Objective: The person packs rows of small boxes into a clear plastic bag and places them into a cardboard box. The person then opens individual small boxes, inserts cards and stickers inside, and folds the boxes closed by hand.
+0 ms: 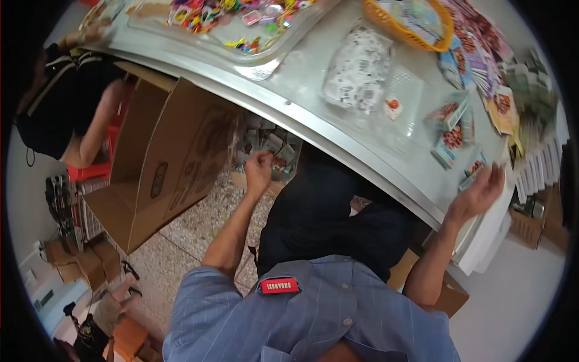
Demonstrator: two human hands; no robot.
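Observation:
My left hand [259, 173] is low beside the table, its fingers curled together over an open box of small packs [274, 145] on the floor. Whether anything is between those fingers, I cannot make out. My right hand [480, 194] is at the table's right edge, palm turned up and fingers stretched out. Close by it lies a small printed pack [471, 175]. Further in are more small packs [451, 143] with reddish pictures, a clear plastic tray [405, 102] with a small red-and-white piece, and a patterned plastic-wrapped bundle [360, 69].
A large open cardboard carton [181, 151] stands against the table's left side. A clear bin [211, 45] of colourful trinkets and a yellow basket [446, 37] are on the tabletop. Printed sachets [482, 66] pile up at right. Two other people [72, 114] are at left.

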